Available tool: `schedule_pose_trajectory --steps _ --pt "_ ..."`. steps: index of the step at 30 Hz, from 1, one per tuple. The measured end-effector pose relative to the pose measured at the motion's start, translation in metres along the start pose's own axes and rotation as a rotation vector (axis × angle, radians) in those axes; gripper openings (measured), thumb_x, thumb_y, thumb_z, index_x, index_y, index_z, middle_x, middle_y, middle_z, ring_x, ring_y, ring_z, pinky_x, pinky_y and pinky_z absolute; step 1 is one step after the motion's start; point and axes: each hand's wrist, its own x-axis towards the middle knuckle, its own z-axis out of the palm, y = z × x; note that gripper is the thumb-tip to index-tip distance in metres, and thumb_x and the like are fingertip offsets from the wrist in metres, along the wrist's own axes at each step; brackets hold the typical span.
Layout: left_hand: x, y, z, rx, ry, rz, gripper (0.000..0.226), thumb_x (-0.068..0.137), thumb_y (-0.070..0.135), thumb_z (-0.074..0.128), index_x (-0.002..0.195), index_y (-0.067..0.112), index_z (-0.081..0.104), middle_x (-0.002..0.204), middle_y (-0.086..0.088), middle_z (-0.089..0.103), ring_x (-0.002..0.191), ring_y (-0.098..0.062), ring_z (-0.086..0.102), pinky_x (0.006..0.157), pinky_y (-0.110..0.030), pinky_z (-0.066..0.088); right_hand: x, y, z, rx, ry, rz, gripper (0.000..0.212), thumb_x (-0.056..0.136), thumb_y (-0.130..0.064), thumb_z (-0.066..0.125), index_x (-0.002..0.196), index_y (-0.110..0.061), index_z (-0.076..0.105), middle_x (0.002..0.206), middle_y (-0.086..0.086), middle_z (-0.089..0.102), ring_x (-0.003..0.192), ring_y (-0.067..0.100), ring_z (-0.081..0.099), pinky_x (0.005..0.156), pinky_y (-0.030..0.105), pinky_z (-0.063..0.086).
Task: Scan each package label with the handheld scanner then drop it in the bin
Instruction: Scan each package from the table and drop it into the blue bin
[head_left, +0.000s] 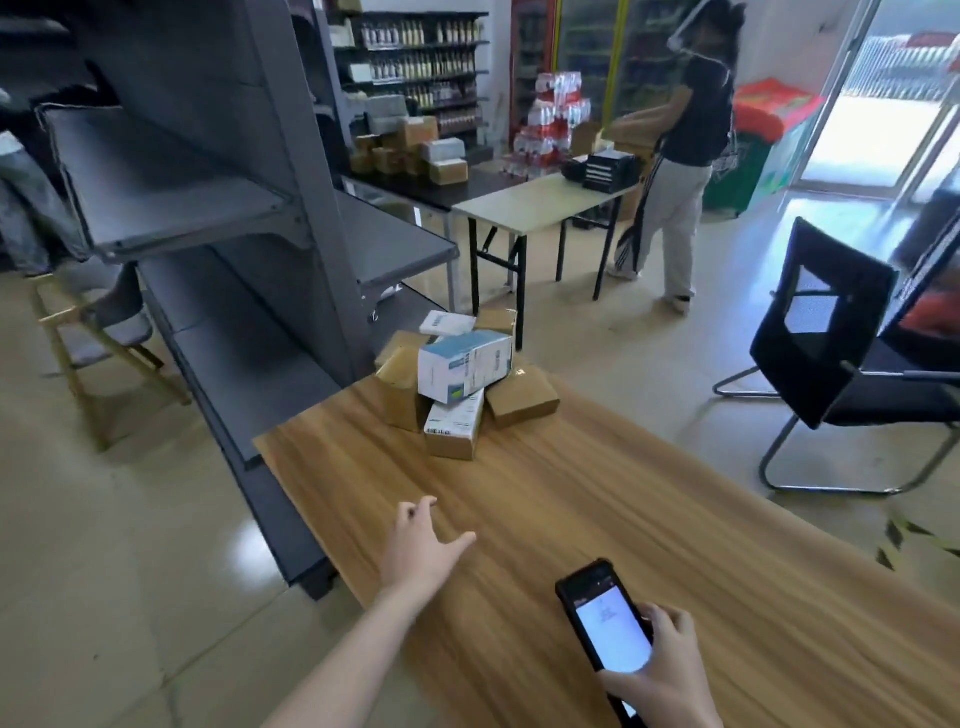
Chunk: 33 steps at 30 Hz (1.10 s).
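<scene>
The wooden table (623, 519) fills the centre and lower right of the frame in a shop interior, with the pile of packages (511, 397) at its far end, at frame centre. The packages are small cardboard boxes, judged light, rigid and easy to grip; take the front labelled box (453, 428) by its side faces, label left clear, as the stack above looks loose. The left hand (421, 545), fingers spread and empty, hovers over the table short of the pile; the right hand (660, 670) grips the handheld scanner (602, 618) at lower right, and no bin is in view.
</scene>
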Motion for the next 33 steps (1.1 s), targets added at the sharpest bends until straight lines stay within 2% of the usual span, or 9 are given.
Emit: schedule_pose_trajectory --steps 2,6,10,13,17,21,25,28,33 --pt "0.046 0.006 0.002 -0.032 0.026 -0.038 0.079 0.073 0.067 0.067 0.136 0.026 0.041 0.133 0.002 0.039 0.112 -0.018 0.054 0.078 -0.029 0.045 0.029 -0.014 0.017 0.012 0.008 -0.009 0.081 0.048 -0.016 0.084 0.122 -0.004 0.052 0.117 0.0 0.034 0.104 0.014 0.045 0.086 0.023 0.037" --pt "0.125 0.014 0.009 -0.036 0.076 -0.114 0.089 0.07 0.067 0.07 0.139 0.019 0.04 0.134 -0.003 0.039 0.119 -0.022 0.046 0.094 -0.034 0.045 0.078 -0.041 0.046 -0.007 0.003 0.004 0.081 0.05 -0.017 0.083 0.124 -0.006 0.051 0.116 -0.003 0.033 0.101 0.01 0.042 0.083 0.019 0.034" --pt "0.184 0.026 0.025 0.026 0.051 -0.166 0.105 0.065 0.074 0.069 0.145 0.017 0.03 0.143 -0.01 0.032 0.129 -0.028 0.037 0.099 -0.042 0.042 0.113 -0.061 0.068 -0.003 -0.01 0.061 0.083 0.05 -0.019 0.083 0.125 -0.01 0.048 0.116 -0.006 0.032 0.099 0.005 0.041 0.079 0.017 0.035" --pt "0.213 0.034 0.038 0.05 -0.005 -0.223 0.114 0.061 0.078 0.068 0.146 0.015 0.025 0.145 -0.013 0.029 0.132 -0.03 0.034 0.101 -0.046 0.04 0.13 -0.064 0.079 -0.005 -0.021 0.092 0.08 0.05 -0.019 0.083 0.123 -0.014 0.048 0.114 -0.009 0.03 0.095 -0.006 0.042 0.069 0.009 0.036" --pt "0.234 0.035 0.052 0.076 0.017 -0.254 0.11 0.058 0.077 0.071 0.138 0.014 0.032 0.134 -0.013 0.038 0.123 -0.03 0.041 0.093 -0.043 0.042 0.14 -0.063 0.087 -0.015 -0.032 0.113 0.079 0.052 -0.019 0.083 0.122 -0.015 0.048 0.116 -0.01 0.03 0.095 -0.017 0.037 0.068 0.005 0.036" --pt "0.236 0.026 0.058 0.036 0.056 -0.235 0.106 0.055 0.064 0.079 0.136 0.014 0.031 0.127 -0.011 0.042 0.113 -0.031 0.047 0.088 -0.041 0.042 0.141 -0.059 0.088 -0.004 -0.04 0.121 0.078 0.054 -0.017 0.084 0.122 -0.016 0.047 0.117 -0.011 0.03 0.099 -0.021 0.035 0.069 0.004 0.037" --pt "0.21 0.005 0.058 0.006 0.083 -0.191 0.101 0.054 0.06 0.079 0.132 0.017 0.033 0.122 -0.008 0.042 0.111 -0.029 0.048 0.084 -0.04 0.045 0.137 -0.057 0.086 -0.024 -0.056 0.133 0.079 0.054 -0.018 0.084 0.124 -0.014 0.046 0.118 -0.01 0.03 0.098 -0.011 0.04 0.068 0.006 0.037" --pt "0.179 -0.012 0.056 -0.008 0.068 -0.167 0.107 0.056 0.06 0.077 0.14 0.019 0.026 0.122 -0.007 0.04 0.11 -0.026 0.047 0.081 -0.038 0.047 0.134 -0.056 0.082 -0.047 -0.071 0.136 0.082 0.054 -0.02 0.084 0.127 -0.012 0.046 0.119 -0.008 0.03 0.097 0.0 0.04 0.068 0.01 0.036" --pt "0.119 -0.032 0.049 -0.015 0.044 -0.163 0.106 0.059 0.061 0.074 0.142 0.021 0.023 0.124 -0.004 0.039 0.11 -0.024 0.048 0.086 -0.039 0.049 0.122 -0.053 0.073 -0.103 -0.123 0.114 0.083 0.055 -0.024 0.082 0.128 -0.014 0.045 0.12 -0.008 0.029 0.101 0.005 0.041 0.069 0.015 0.036"
